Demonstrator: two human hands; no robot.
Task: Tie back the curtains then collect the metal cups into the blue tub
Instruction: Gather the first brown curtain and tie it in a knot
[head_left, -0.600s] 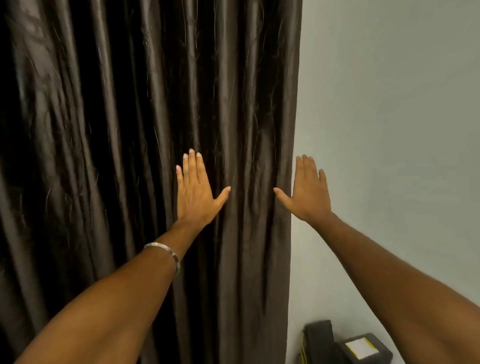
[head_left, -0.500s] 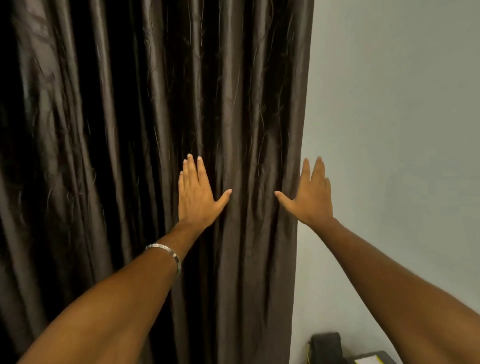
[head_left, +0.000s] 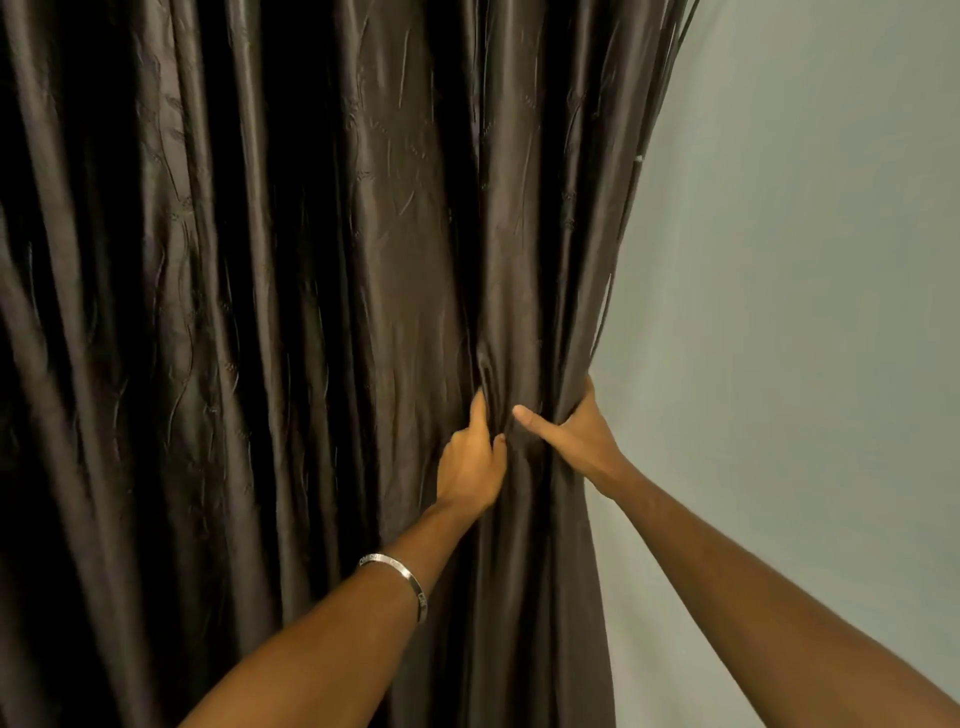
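Observation:
A dark brown satin curtain (head_left: 311, 312) hangs in long folds and fills most of the view. My left hand (head_left: 470, 462) grips a bunch of folds near the curtain's right edge, fingers tucked into the fabric. Beside it, my right hand (head_left: 576, 436) wraps around the curtain's right edge, thumb across the front and fingers hidden behind the cloth. Between the two hands the fabric is gathered into a narrow waist. No metal cups or blue tub are in view.
A plain pale grey-green wall (head_left: 805, 312) takes up the right side next to the curtain. A silver bangle (head_left: 410, 577) sits on my left wrist.
Both hands were flat and open, the left on the curtain and the right on the wall. Now they have closed on the curtain's right edge and bunched it together.

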